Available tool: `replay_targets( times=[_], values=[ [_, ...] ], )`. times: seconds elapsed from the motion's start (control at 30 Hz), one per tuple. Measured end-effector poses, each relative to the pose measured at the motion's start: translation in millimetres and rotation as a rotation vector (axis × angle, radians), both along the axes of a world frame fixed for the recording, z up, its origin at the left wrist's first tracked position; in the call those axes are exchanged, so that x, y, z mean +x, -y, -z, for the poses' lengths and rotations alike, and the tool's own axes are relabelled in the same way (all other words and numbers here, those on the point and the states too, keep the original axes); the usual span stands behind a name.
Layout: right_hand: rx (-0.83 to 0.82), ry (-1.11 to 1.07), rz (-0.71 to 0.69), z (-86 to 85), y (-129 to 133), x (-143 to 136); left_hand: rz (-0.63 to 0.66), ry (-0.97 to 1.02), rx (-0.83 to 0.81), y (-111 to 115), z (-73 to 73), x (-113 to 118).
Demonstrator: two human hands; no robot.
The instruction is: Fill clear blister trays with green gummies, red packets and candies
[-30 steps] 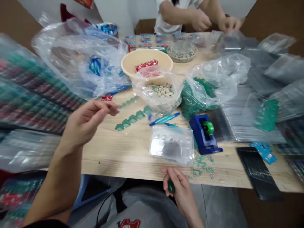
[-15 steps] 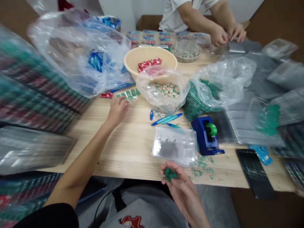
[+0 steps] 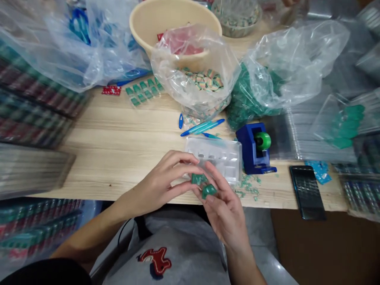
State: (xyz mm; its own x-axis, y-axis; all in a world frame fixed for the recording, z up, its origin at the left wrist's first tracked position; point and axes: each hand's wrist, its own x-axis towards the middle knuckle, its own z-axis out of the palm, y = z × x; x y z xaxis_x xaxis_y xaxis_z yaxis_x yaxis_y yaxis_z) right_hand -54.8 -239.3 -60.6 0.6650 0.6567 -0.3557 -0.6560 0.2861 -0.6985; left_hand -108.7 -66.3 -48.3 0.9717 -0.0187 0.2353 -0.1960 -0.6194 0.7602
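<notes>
Near the table's front edge my two hands are close together. My right hand (image 3: 227, 204) is closed on green pieces (image 3: 208, 190) held between thumb and fingers. With thumb and fingertips, my left hand (image 3: 162, 184) grips another green piece (image 3: 197, 179) just beside them. Behind my hands lies a clear plastic tray (image 3: 228, 152) with moulded compartments, partly hidden by my fingers. A clear sheet with rows of green pieces (image 3: 144, 92) rests farther back on the left. Blue and teal pens (image 3: 202, 127) lie behind the tray.
A blue tape dispenser (image 3: 252, 152) and a phone (image 3: 308, 192) are on the right. Across the back stand a cream bowl (image 3: 138, 23), a bag of striped pieces (image 3: 197, 89) and a bag of green pieces (image 3: 246, 101). Stacked packs (image 3: 35, 107) line the left. Green scraps (image 3: 251, 186) lie beside the tray.
My left hand has come back from the sheet of green pieces to my right hand and now holds a green piece. The view has tilted down, and the other person is mostly out of sight.
</notes>
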Motion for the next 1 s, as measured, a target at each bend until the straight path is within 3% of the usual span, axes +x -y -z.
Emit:
replay_targets(
  times=[0.2, 0.37, 0.57, 0.7, 0.87, 1.0],
  values=[
    [-0.124, 0.153, 0.044, 8.3, 1, -6, -0.013, 0.000, -0.122, 4, 0.8, -5],
    [-0.201, 0.184, 0.052, 5.0, 0, -8, -0.088, -0.014, -0.040, 10, -2.8, -13],
    [-0.223, 0.239, 0.090, 2.1, 1, -10, -0.033, -0.008, 0.023, 17, -11.6, -16],
    [-0.277, 0.412, 0.179, 0.0, 1, -9, -0.043, -0.001, 0.009, 23, -13.9, -19],
    [-0.213, 0.325, 0.158, 2.9, 14, -11, -0.031, -0.081, -0.187, 35, -5.8, -19],
    [-0.280, 0.378, 0.285, 7.4, 35, -16, 0.011, -0.120, -0.305, 58, 5.9, -8]
  ],
)
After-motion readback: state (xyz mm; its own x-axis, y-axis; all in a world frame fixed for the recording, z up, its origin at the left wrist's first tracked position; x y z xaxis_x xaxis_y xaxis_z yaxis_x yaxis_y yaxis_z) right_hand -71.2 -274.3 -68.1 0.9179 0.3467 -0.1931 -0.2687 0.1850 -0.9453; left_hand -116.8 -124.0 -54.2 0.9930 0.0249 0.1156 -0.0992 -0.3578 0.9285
